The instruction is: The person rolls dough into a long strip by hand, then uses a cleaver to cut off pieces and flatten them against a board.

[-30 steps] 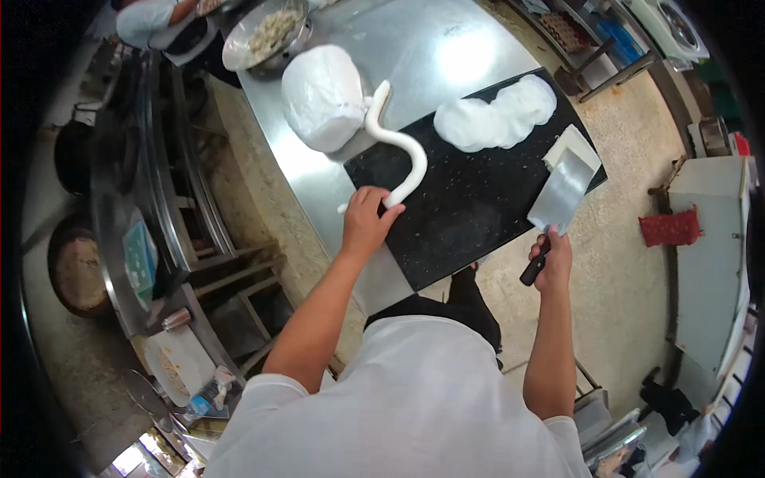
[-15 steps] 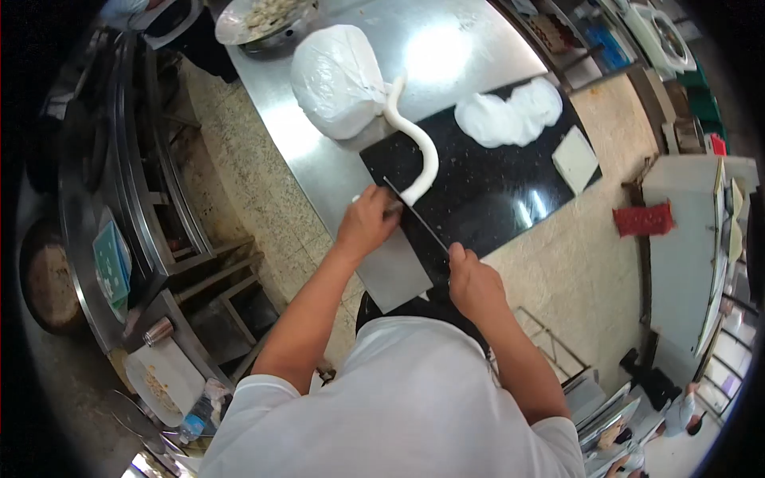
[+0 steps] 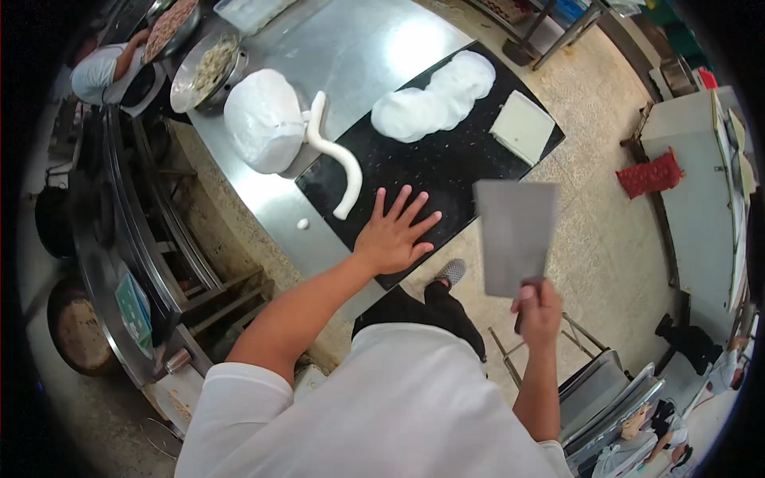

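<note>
My left hand (image 3: pixel 392 240) lies on the black slab (image 3: pixel 470 171) with its fingers spread, apart from the dough. In my right hand (image 3: pixel 538 307) is a cleaver (image 3: pixel 516 237), gripped by its handle, with the broad blade raised past the slab's edge. A white dough rope (image 3: pixel 347 175) curves across the slab's left side toward a large dough mass (image 3: pixel 263 119) under plastic. One small dough piece (image 3: pixel 303 224) sits on the steel table (image 3: pixel 263 203). Thin white dough rounds (image 3: pixel 434 99) overlap at the slab's far side.
A whitish square pad (image 3: pixel 523 127) lies at the slab's right corner. Metal bowls of food (image 3: pixel 209 68) stand at the table's far left, near another person (image 3: pixel 103 72). A red mesh sack (image 3: pixel 649 173) hangs by a white cabinet (image 3: pixel 685 207) at right.
My right hand has lifted the cleaver away from the rope's end, up and to the right. My left hand has opened flat on the slab. A small dough piece now lies on the steel.
</note>
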The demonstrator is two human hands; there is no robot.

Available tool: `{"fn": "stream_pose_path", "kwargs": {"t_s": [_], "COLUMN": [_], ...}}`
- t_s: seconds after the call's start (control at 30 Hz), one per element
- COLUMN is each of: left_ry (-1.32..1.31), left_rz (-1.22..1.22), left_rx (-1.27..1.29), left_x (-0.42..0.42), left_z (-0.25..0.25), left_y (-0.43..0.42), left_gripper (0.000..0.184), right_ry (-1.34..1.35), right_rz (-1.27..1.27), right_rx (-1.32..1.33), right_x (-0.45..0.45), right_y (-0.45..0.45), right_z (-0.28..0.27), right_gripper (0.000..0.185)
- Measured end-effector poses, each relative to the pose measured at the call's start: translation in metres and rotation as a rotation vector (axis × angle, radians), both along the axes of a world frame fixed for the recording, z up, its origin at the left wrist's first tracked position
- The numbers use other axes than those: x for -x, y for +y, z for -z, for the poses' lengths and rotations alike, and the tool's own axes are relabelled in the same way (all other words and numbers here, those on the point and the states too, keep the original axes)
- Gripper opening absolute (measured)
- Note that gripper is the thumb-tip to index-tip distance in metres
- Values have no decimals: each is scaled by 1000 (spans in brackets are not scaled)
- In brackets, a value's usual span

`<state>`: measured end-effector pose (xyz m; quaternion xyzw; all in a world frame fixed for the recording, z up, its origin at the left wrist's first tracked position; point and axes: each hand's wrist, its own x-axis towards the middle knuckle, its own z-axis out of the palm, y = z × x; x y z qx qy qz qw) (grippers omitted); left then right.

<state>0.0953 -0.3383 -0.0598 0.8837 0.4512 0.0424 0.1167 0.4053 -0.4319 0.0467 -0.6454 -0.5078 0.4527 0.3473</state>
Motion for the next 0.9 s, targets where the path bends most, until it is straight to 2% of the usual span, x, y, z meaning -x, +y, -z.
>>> {"fn": "stream_pose_path", "kwargs": {"t_s": [0.03, 0.1, 0.13, 0.17, 0.2, 0.23, 0.33, 0.37, 0.4, 0.43, 0.47, 0.5, 0.53, 0.57, 0.63, 0.67, 0.7, 0.77, 0.83, 0.9], "left_ry": [11, -25, -15, 20, 55, 65, -24, -21, -162, -302, -130, -221, -147, -76, -78, -84, -79, -22, -53, -94], "left_rz": [12, 42, 61, 77, 86, 95, 63, 58, 0, -61, 12, 189, 267, 349, 393, 425, 433, 372, 349, 293], "left_rx": [-10, 6, 25, 22, -2, -17, 67, 80, 114, 141, 41, -35, 31, 99, 80, 73, 104, 24, -28, -81], "left_x": [-7, -20, -26, -30, -34, -35, -32, -31, -31, -31, -30, -23, -16, -11, -16, -19, -19, -31, -37, -41], "left_z": [0, 2, 1, -1, -3, -3, -4, -7, -9, -11, -25, -16, -7, -1, 4, 5, 1, -5, 4, 5], "left_y": [13, 21, 24, 30, 35, 37, 38, 32, 31, 36, 33, 31, 20, 13, 35, 35, 37, 69, 89, 100], "left_gripper": [61, 61, 61, 63, 65, 65, 72, 72, 74, 75, 79, 77, 75, 73, 72, 71, 71, 72, 73, 73], "right_ry": [102, 149, 179, 213, 361, 385, 454, 286, 119, -8, -55, -15, -144, -50, -68, -124, -106, -13, -60, -93], "right_rz": [44, 228, 223, 242, 342, 432, 421, 294, 165, 99, -75, -218, -520, -503, -493, -449, -444, -523, -519, -533], "right_rx": [-159, -227, -267, -187, 83, 346, 351, 329, 296, 377, 424, 602, 284, 376, 497, 389, 414, 562, 592, 650], "right_x": [-6, -1, -5, -6, 0, 2, 6, 10, 13, 20, 29, 43, 45, 66, 79, 76, 75, 60, 51, 53], "right_y": [24, 83, 114, 142, 163, 173, 154, 132, 111, 86, 62, 45, 11, 3, 13, 17, 30, 80, 115, 112], "right_z": [6, 23, 50, 78, 91, 97, 93, 90, 86, 90, 82, 64, 105, 91, 98, 109, 108, 93, 79, 83], "right_gripper": [32, 33, 32, 28, 25, 23, 24, 25, 26, 30, 32, 34, 36, 37, 39, 43, 43, 46, 46, 46]}}
